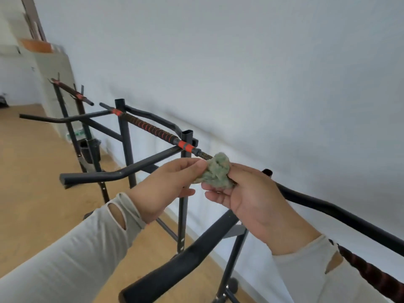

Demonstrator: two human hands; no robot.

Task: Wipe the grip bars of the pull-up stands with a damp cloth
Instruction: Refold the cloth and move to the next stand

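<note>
Both hands met in front of the person at the near end of a long grip bar (150,127), with a bunched green cloth (216,171) held between them. The left hand (166,189) pinched one edge of the cloth between thumb and fingertips, and the right hand (251,197) cupped the wad from the other side, its fingers curled under and around it. The cloth sat right at the bare tip of the bar, just past the orange band at the end of the black-and-orange wrapped grip; whether it actually touched the metal could not be told, since the wad hid the tip. The hands looked busy gathering or refolding the cloth rather than pressing it along the bar. As for progress, nothing in the view showed which bars were already clean: no wet streaks or dirt could be made out on any of them. The wrapped length of this bar stretched away toward the far stand (65,110), which carried another wrapped bar (72,91), and both of those seemed left to do, or at least could not be counted as done. Closer in, a black curved handle (181,263) lay below the hands and another black bar (341,215) ran off behind the right wrist beside the white wall (262,73). By this judgement the job was at an early or middle stage.
</note>
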